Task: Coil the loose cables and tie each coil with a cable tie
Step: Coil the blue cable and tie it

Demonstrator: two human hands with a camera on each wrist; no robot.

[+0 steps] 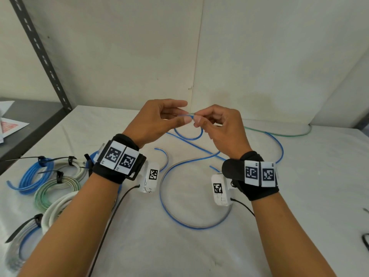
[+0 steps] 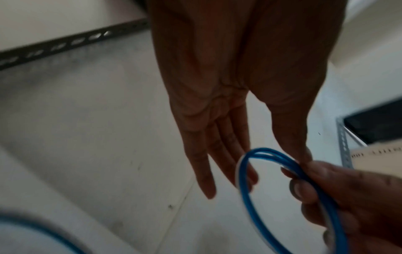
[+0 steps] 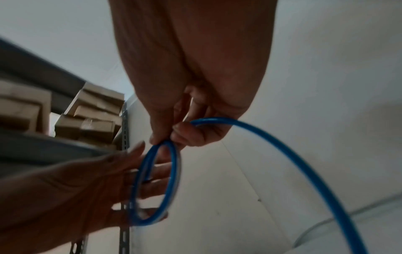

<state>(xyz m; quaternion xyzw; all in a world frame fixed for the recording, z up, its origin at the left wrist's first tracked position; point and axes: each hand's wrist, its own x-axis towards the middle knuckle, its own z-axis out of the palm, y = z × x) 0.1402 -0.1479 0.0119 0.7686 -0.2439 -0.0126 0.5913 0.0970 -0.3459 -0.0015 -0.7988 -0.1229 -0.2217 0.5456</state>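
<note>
Head view: both hands are raised over the white table, near the back wall. The right hand pinches the top of a small loop of blue cable; the left hand has straight, loosely spread fingers with its thumb at that pinch. The loop hangs upright; its tail trails toward the near edge, tied coils lying left

Your right hand pinches the blue cable at the top of a small loop; your left hand sits behind the loop, fingers extended. Cardboard boxes on shelving at left, blurred.
</note>
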